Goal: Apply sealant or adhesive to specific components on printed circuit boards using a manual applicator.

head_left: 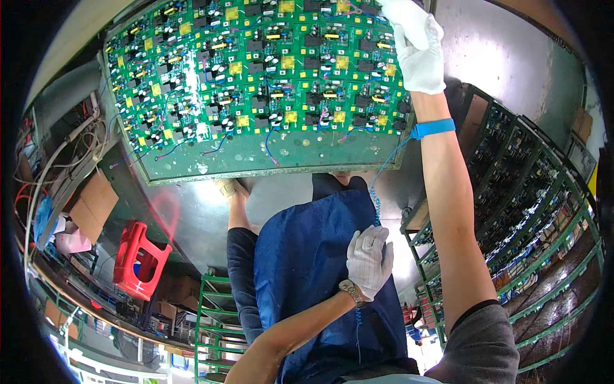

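My right hand (419,54), in a white glove, reaches to the far right edge of a wide panel of green circuit boards (288,77). Its fingertips run up to the top of the view, so I cannot tell whether they grip anything. Around that wrist goes a blue strap (435,128) with a coiled cord (377,203). The gloved left hand (369,262) hangs over my dark blue apron (300,256), its fingers stretched close together and the thumb apart; nothing shows in it. Loose blue wires (270,146) with pink ends stick out along the panel's near side.
Green racks (550,249) filled with boards stand at the right. On the left are a red plastic stool (141,261), a cardboard piece (94,203) and tangled cables. Another green rack (217,320) is low at the left. The panel's bare green rim (192,165) faces me.
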`<state>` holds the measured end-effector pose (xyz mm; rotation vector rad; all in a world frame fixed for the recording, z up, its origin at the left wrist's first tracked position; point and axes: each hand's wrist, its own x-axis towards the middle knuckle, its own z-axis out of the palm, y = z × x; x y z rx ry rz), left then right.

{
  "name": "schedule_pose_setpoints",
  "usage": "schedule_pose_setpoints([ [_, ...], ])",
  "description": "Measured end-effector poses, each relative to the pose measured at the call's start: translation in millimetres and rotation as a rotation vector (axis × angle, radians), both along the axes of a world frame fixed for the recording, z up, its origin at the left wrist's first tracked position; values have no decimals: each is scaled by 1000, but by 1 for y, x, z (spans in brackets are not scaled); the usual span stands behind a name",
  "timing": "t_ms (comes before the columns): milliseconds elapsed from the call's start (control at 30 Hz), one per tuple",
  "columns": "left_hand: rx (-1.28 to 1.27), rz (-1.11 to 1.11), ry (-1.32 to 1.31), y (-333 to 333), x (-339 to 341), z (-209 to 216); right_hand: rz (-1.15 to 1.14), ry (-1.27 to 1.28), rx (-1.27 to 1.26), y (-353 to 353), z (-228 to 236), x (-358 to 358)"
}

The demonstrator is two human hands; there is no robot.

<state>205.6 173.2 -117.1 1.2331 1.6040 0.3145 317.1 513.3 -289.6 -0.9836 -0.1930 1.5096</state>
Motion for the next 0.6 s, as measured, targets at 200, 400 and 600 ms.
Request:
schedule_pose_setpoints([
  [200, 21, 19, 10, 0, -5, -1, -32, -509, -26, 15, 14, -50],
  [400, 38, 26, -10, 1, -6, -1, 17, -205, 232, 27, 1, -41],
  [600, 42, 42, -14, 1, -8, -3, -120, -1133, 102, 39, -6, -58],
])
